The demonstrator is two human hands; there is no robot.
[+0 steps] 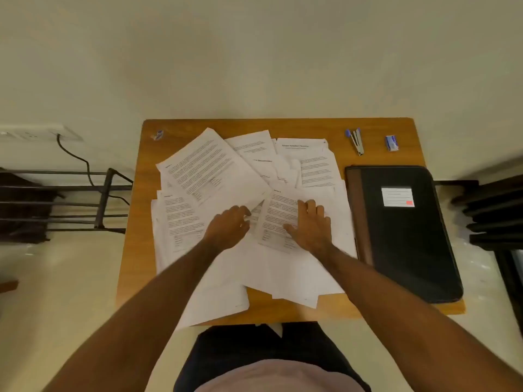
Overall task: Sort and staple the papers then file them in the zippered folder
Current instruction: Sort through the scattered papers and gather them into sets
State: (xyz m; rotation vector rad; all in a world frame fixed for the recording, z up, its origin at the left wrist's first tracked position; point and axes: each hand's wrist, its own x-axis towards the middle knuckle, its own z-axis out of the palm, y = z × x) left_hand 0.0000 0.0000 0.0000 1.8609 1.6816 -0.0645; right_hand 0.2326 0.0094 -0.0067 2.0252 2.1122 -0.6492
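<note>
Fingers flat on matte printed sheets, glossy black rectangular folder beside

Matt white paper sheets cover a smooth wood-look bench; the black folder right of the hands looks faintly glossy.

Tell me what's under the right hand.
The right hand rests flat on a printed sheet, which lies on other loose papers on the table. Whatever lies beneath those is covered.

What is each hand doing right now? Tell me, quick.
Left hand: fingers curled, pinching the corner of a tilted sheet.
Right hand: open, pressing flat on a printed page.
</note>
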